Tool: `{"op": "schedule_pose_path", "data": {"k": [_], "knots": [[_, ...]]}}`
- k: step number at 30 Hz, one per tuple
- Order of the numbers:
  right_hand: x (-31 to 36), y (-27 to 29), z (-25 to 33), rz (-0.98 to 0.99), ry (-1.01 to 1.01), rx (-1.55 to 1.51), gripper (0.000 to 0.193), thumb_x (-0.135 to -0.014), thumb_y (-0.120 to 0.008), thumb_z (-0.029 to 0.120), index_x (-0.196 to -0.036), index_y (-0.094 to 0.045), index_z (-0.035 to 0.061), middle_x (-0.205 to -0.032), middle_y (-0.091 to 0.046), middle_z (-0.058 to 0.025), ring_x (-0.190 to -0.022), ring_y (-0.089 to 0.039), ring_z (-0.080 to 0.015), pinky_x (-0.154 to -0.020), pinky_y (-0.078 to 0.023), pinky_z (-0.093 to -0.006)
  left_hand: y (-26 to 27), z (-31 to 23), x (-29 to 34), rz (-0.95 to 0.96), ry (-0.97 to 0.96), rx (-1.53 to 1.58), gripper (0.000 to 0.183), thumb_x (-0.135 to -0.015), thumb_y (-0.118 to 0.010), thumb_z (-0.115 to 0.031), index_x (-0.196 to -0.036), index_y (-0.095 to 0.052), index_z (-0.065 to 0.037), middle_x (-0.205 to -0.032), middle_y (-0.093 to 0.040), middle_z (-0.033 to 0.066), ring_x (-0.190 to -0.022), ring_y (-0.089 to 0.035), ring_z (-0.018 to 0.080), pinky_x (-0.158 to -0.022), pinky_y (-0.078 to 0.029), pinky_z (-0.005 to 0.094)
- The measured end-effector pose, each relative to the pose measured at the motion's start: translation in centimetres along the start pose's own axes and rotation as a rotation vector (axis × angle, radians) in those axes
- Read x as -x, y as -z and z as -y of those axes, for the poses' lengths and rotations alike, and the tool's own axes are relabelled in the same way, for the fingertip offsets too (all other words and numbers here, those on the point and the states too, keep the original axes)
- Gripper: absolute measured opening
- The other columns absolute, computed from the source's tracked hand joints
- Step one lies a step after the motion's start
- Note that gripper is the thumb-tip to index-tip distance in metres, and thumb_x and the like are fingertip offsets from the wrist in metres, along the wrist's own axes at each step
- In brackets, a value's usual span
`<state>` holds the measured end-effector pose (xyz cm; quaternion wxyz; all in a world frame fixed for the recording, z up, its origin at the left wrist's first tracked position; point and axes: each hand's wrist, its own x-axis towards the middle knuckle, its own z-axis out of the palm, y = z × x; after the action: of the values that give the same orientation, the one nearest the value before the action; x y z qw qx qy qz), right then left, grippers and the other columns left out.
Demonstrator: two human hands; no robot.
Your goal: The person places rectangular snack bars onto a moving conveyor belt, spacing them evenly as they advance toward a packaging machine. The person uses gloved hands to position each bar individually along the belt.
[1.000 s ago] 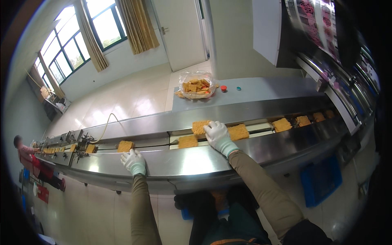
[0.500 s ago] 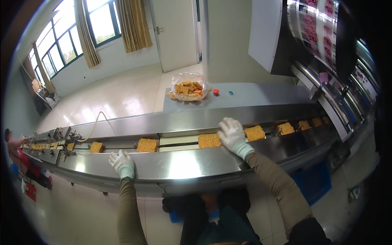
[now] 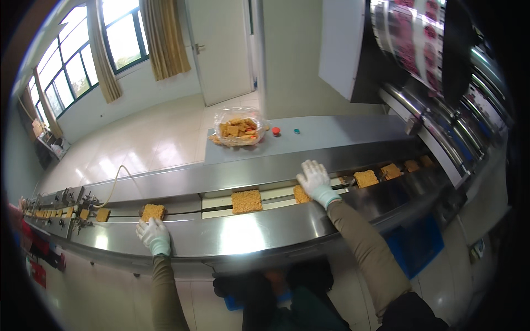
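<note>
Remotely, I'm seeing the left hand (image 3: pixel 153 236) lying loosely spread beside a golden crumbly block (image 3: pixel 153 211) on the steel conveyor (image 3: pixel 182 238); touching or not, I can't quite tell. The right hand (image 3: pixel 316 182) is stretching spread fingers, partly hiding another block (image 3: pixel 300 194). A third block (image 3: pixel 247 202) is sitting between them (a clear bag (image 3: pixel 239 128) is slumping behind).

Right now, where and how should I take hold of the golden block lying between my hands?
Probably pinch the golden block by its left and right edges, coming from above: it lies flat in the channel, with gaps at those two edges, while steel sides run along its near and far ones.
</note>
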<state>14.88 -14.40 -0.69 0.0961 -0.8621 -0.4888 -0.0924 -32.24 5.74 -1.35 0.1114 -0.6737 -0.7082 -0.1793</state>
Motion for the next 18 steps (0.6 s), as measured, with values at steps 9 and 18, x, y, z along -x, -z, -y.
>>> {"op": "schedule_pose_path", "data": {"k": [9,18], "knots": [[5.4,3.2,0.4,-0.036,-0.191,-0.064,0.076,-0.086,-0.049,0.049,-0.142,-0.029,0.0021,-0.148,-0.026,-0.0203,-0.138,-0.020,-0.0370,-0.114,-0.011,-0.0460,0.8,0.8,0.3,-0.062,-0.054,0.106,0.033,-0.089,-0.049,-0.028,-0.105,-0.063,-0.003,-0.117,-0.054,0.0183,-0.113,-0.047,0.0342,-0.098,-0.035,0.0426],[4.8,4.3,-8.6,-0.157,-0.656,-0.003,0.072,-0.081,-0.056,0.051,-0.130,-0.041,-0.0004,-0.119,-0.052,-0.0188,-0.105,-0.054,-0.0337,-0.087,-0.041,-0.0446,0.7,3.4,-0.4,0.068,-0.215,-0.014,0.037,-0.089,-0.043,-0.028,-0.108,-0.061,-0.002,-0.114,-0.057,0.0221,-0.112,-0.052,0.0337,-0.095,-0.040,0.0427]]}}
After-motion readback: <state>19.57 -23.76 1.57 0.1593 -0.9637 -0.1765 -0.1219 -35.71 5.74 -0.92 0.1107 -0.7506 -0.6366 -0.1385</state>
